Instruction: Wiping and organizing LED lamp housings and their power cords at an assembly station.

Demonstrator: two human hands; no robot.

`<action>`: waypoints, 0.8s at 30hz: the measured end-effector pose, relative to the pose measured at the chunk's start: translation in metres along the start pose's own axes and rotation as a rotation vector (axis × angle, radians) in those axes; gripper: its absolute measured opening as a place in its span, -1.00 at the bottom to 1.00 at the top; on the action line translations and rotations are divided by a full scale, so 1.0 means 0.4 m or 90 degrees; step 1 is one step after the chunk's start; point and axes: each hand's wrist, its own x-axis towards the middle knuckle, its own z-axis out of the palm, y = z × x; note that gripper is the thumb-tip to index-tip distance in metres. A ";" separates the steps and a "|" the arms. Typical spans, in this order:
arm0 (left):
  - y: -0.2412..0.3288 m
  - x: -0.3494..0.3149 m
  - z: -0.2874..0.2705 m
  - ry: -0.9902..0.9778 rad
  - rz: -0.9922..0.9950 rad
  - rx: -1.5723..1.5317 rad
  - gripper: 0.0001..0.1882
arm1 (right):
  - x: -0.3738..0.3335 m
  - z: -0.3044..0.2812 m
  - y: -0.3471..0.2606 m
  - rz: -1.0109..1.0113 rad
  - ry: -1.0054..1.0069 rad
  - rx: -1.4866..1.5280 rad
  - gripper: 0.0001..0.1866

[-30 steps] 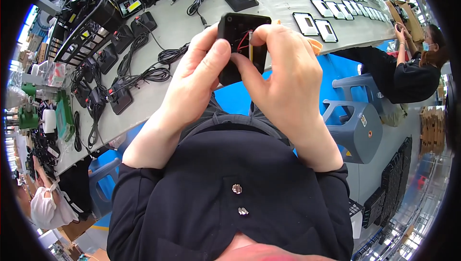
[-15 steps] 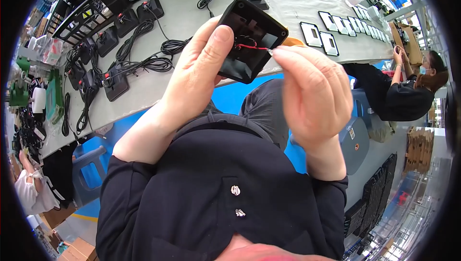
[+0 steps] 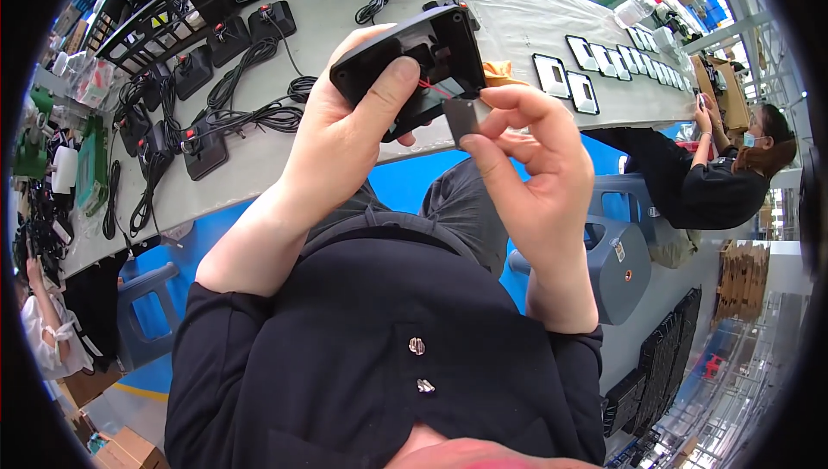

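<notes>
My left hand (image 3: 349, 137) grips an open black plastic housing (image 3: 369, 63), tilted above the near edge of the table, with the thumb pressed inside its rim. Thin red wires (image 3: 437, 89) come out of the housing's interior toward a small flat dark-grey rectangular piece (image 3: 462, 121). That piece is pinched between the thumb and fingers of my right hand (image 3: 543, 158), just outside the housing's right side. Whether the wires are joined to the piece, I cannot make out. Behind the right fingers shows a bit of orange-yellow cloth (image 3: 498, 72).
On the left of the table (image 3: 341, 16) lie several black units with coiled cables (image 3: 205, 148), beside a black crate (image 3: 155, 29). White-and-black frames (image 3: 552, 75) stand in rows at right. A co-worker (image 3: 733, 167) sits at right; another person (image 3: 52, 322) is at far left.
The housing has tilted and moved slightly left. My right hand has turned and lowered, bringing the flat grey piece into view between its fingers.
</notes>
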 end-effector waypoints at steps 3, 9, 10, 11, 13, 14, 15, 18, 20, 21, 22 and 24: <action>0.009 -0.003 0.012 0.034 0.037 0.075 -0.70 | -0.008 0.000 0.005 0.223 -0.090 0.223 -0.70; -0.011 -0.004 -0.008 0.021 0.117 0.282 -0.64 | -0.010 -0.004 -0.003 0.161 -0.166 0.124 -0.80; -0.011 -0.006 -0.010 0.022 0.117 0.291 -0.64 | -0.011 -0.002 -0.015 0.145 -0.170 0.092 -0.79; -0.010 -0.007 -0.011 0.023 0.115 0.290 -0.64 | -0.006 -0.005 -0.024 0.147 -0.171 0.091 -0.79; -0.001 -0.012 -0.010 0.006 0.059 0.280 -0.64 | 0.002 -0.014 -0.040 0.133 -0.222 -0.005 -0.78; 0.007 -0.014 -0.003 0.006 0.057 0.279 -0.64 | 0.005 -0.020 -0.043 0.135 -0.222 -0.005 -0.78; 0.018 -0.017 0.006 0.007 0.023 0.263 -0.64 | 0.007 -0.026 -0.045 0.139 -0.241 -0.006 -0.77; 0.013 -0.020 0.007 -0.010 0.034 0.282 -0.63 | -0.002 -0.021 -0.033 0.163 -0.239 0.041 -0.75; 0.003 -0.016 0.001 -0.033 0.079 0.316 -0.63 | -0.007 -0.017 -0.027 0.183 -0.215 0.087 -0.74; -0.001 -0.011 -0.005 -0.027 0.145 0.378 -0.63 | -0.008 -0.018 -0.026 0.252 -0.209 0.156 -0.74; -0.005 -0.005 -0.007 -0.021 0.212 0.439 -0.64 | -0.009 -0.020 -0.027 0.321 -0.202 0.227 -0.74; -0.010 0.002 -0.012 -0.025 0.246 0.462 -0.65 | -0.003 -0.028 -0.036 0.239 -0.215 0.133 -0.75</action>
